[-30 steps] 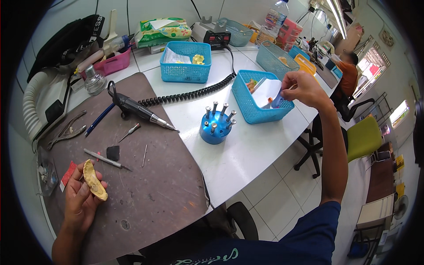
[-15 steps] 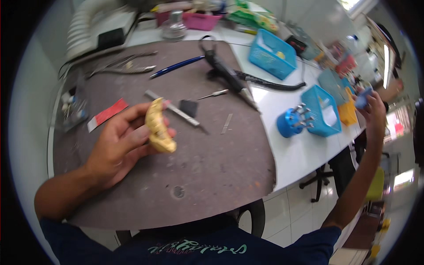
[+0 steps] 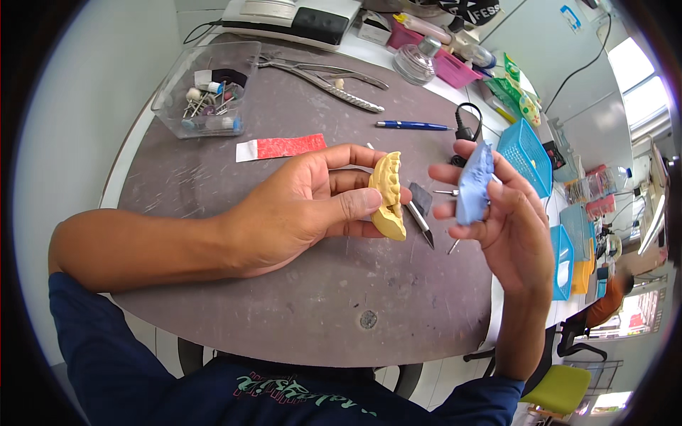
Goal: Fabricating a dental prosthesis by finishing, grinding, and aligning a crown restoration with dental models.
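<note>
Your left hand (image 3: 298,209) pinches the yellow dental cast (image 3: 389,195); your right hand (image 3: 508,213), at its 3 o'clock, grips the blue impression piece (image 3: 474,184). Both are lifted but not yet joined.

yellow dental cast (image 3: 388,197) | held upright | blue impression piece (image 3: 474,184) | held beside, apart
</note>
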`<state>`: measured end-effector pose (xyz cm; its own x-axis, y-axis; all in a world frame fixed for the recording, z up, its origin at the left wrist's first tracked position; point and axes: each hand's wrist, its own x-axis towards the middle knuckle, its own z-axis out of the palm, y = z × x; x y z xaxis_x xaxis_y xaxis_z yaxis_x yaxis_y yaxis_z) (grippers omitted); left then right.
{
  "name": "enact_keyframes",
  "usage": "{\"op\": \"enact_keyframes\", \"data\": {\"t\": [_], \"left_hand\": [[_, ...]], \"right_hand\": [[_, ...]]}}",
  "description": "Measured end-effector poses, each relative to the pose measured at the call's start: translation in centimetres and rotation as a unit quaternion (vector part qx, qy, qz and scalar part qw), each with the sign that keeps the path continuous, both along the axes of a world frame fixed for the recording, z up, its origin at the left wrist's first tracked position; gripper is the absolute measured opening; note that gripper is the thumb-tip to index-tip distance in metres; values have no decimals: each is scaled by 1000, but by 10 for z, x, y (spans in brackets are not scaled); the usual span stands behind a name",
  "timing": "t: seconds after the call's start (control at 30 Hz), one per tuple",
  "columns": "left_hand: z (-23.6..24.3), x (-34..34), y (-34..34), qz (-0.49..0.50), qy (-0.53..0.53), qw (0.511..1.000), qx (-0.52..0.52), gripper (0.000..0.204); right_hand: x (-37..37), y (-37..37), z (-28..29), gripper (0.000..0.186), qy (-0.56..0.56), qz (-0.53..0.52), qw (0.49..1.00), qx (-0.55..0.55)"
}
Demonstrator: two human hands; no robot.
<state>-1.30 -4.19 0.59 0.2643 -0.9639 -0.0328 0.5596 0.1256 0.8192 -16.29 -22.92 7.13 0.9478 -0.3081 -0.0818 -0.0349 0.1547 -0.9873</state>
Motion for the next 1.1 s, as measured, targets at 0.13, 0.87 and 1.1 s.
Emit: {"op": "enact_keyframes", "data": {"t": [0.13, 0.87, 1.1], "left_hand": [[-5, 5, -2, -7, -7, 1000, 5, 42], [-2, 4, -2, -54, -56, 997, 10, 47], [-2, 1, -3, -29, -79, 996, -5, 44]], "right_hand": [[7, 3, -15, 61, -9, -2, 1000, -2], [-2, 24, -32, 79, 19, -23, 990, -137], [-3, 25, -31, 79, 34, -26, 990, -132]]}}
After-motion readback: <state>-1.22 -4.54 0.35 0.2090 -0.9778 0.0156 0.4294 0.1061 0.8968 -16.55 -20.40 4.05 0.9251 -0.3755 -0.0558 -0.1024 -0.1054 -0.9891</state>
